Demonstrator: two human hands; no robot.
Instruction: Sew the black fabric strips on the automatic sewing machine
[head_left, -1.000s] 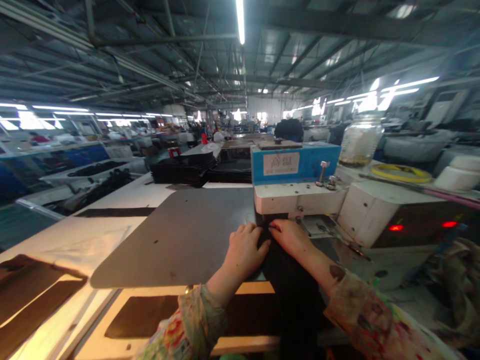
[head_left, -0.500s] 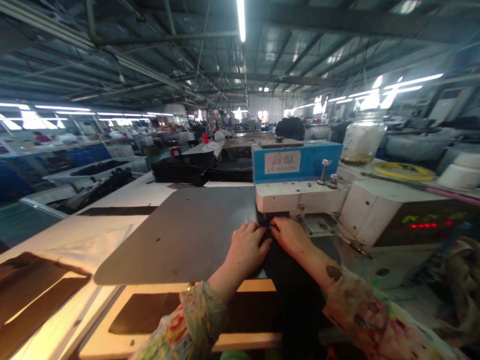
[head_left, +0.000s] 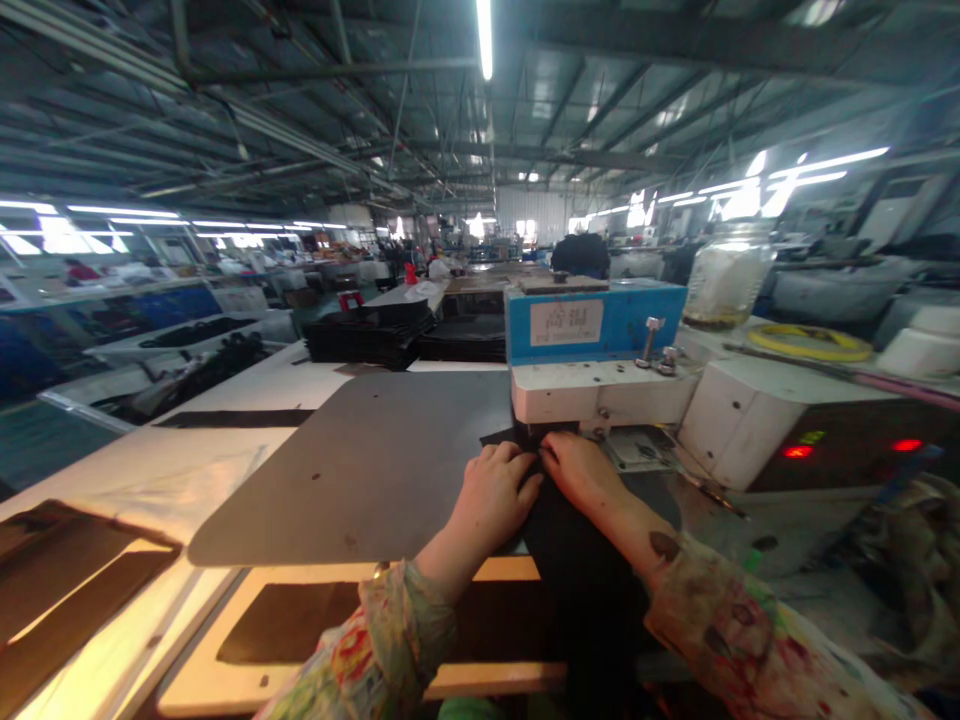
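Both my hands rest on a piece of black fabric (head_left: 577,560) that runs from my lap up under the head of a sewing machine (head_left: 600,390). My left hand (head_left: 491,500) lies on the fabric's left edge with fingers curled and pressed down. My right hand (head_left: 581,470) pinches the fabric close to the needle area, fingertips meeting those of the left. A dark grey plate (head_left: 375,465) forms the machine bed to the left of my hands. Patterned sleeves cover both forearms.
The machine has a blue top box (head_left: 592,322) and a control unit (head_left: 810,430) with red lights at the right. A glass jar (head_left: 727,280) and yellow ring (head_left: 810,343) sit behind it. Stacks of black pieces (head_left: 371,335) lie farther back; dark strips (head_left: 67,580) lie at the left.
A corner of the black fabric now shows left of the machine head, beyond my left fingertips. My hands have barely moved. The control unit's lights changed.
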